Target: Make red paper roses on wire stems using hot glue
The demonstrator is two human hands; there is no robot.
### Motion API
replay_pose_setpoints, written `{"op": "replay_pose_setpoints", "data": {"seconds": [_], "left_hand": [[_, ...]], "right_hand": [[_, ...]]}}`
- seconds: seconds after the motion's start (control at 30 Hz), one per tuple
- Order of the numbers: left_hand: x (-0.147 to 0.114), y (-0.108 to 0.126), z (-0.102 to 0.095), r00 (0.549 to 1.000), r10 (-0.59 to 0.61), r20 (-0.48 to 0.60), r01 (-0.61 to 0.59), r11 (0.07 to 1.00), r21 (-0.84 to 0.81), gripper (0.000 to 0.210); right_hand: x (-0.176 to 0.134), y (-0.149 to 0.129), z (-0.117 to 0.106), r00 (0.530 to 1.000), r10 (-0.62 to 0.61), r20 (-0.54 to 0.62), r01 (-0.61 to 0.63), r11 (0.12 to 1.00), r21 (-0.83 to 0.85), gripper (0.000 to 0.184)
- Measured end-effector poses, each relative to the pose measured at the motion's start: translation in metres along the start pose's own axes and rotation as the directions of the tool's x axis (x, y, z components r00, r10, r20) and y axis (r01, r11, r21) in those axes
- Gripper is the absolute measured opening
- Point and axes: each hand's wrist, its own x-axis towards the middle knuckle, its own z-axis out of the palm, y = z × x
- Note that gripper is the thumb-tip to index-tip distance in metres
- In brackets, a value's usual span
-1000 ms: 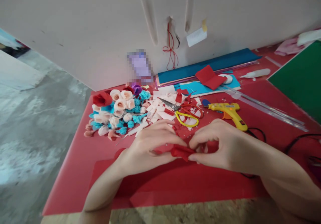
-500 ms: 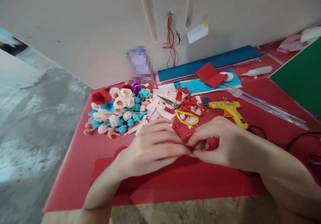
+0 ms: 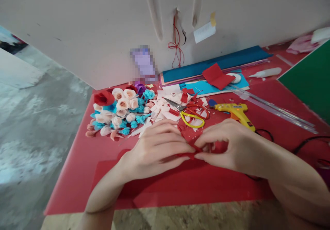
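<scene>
Between the fingertips of my two hands is a small piece of red crepe paper [image 3: 191, 155], mostly hidden by the fingers. My left hand [image 3: 157, 150] is closed on its left side, back of the hand upward. From the right, my right hand [image 3: 222, 146] pinches its edge between thumb and forefinger. Scissors [image 3: 180, 108] with one yellow and one red handle lie just beyond the hands on white and red paper scraps [image 3: 163, 110]. A yellow glue gun [image 3: 235, 112] rests behind my right hand, its nozzle pointing left.
Paper flowers [image 3: 121, 111] in white, blue, pink and red are heaped at the left. Blue paper [image 3: 213, 65], a folded red piece [image 3: 217, 77], a tape roll [image 3: 234, 78], clear strips [image 3: 278, 109] and a white glue bottle [image 3: 266, 73] lie at the back. A green board [image 3: 309, 82] stands right.
The fingertips have shifted slightly on the red paper, and a little more of it shows between them. Both hands stay in nearly the same place.
</scene>
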Motion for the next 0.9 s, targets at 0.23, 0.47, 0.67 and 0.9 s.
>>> {"op": "replay_pose_setpoints", "data": {"seconds": [0.23, 0.47, 0.67, 0.9], "left_hand": [[-0.007, 0.005, -0.001, 0.972, -0.223, -0.069, 0.207, 0.959, -0.193, 0.050], [-0.010, 0.008, -0.003, 0.929, -0.363, -0.075, 0.320, 0.888, -0.330, 0.035], [-0.007, 0.013, -0.001, 0.914, -0.398, -0.083, 0.340, 0.861, -0.379, 0.049], [-0.011, 0.018, 0.001, 0.866, -0.482, -0.135, 0.400, 0.828, -0.393, 0.052]], "right_hand": [[-0.003, 0.002, -0.002, 0.998, -0.042, -0.039, 0.041, 0.999, -0.029, 0.007], [-0.001, 0.006, -0.002, 0.997, -0.053, -0.053, 0.053, 0.999, -0.003, 0.007], [0.001, 0.005, -0.002, 0.999, -0.045, -0.029, 0.047, 0.997, 0.056, 0.005], [0.002, 0.001, -0.004, 1.000, -0.006, -0.004, 0.006, 0.996, 0.092, 0.010]]}}
